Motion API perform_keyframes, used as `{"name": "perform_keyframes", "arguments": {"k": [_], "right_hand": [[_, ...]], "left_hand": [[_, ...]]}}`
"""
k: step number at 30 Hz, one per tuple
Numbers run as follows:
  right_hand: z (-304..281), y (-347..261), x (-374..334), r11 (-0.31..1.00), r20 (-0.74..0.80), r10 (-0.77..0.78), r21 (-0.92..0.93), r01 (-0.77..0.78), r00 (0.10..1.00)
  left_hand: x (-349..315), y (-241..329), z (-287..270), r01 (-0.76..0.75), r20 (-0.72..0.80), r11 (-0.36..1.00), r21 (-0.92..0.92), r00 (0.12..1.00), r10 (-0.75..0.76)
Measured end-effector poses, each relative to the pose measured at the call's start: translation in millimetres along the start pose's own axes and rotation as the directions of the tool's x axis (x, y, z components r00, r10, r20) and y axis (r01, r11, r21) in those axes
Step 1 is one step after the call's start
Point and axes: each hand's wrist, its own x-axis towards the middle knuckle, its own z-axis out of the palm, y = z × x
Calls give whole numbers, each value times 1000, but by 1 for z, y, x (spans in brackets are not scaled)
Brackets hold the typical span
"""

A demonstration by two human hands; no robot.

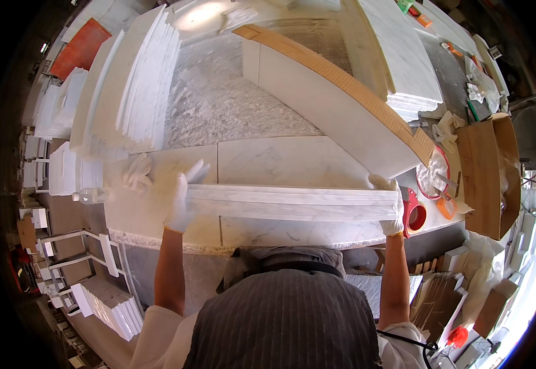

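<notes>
Across the near part of a pale stone worktop (157, 212), a long stack of thin white slabs (292, 203) is lined up crosswise in front of the body, its long edges seen as parallel layers. Its left end is met by the gloved left hand (180, 203), whose fingers are held straight and spread rather than curled; as that glove is smeared by blur, it cannot be told how firmly the palm is pressed. The right end is gripped by the gloved right hand (391, 225), with the fingers bent round the far corner. The stack is thus flanked at both ends, though whether its weight is borne by the worktop or by the hands is not made clear. Just beside the right hand, a red tape dispenser (415, 215) is placed, and beyond it a red-rimmed tub (432, 175) is seen. Behind the stack, a white block edged with corrugated card (317, 117) is set at a slant, while a loose white glove (137, 172) is left lying past the left hand. The step in hand is judged to be the squaring or positioning of the slabs as one bundle. For the next move, even pressure from both ends seems to be called for, with the left fingers brought in and the layers kept flush, so that no slab is allowed to slide or be chipped at a corner.
</notes>
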Motion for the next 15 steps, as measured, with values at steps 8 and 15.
{"name": "perform_keyframes", "arguments": {"k": [8, 15], "right_hand": [[10, -5, -6, 975, -121, -87, -213, 60, 989], [-3, 11, 2, 989, -115, -134, -84, 124, 984]], "left_hand": [[-2, -20, -6, 72, -207, 994, -80, 975, -87], [1, -19, 1, 58, -331, 973, -222, 934, -132]]}}
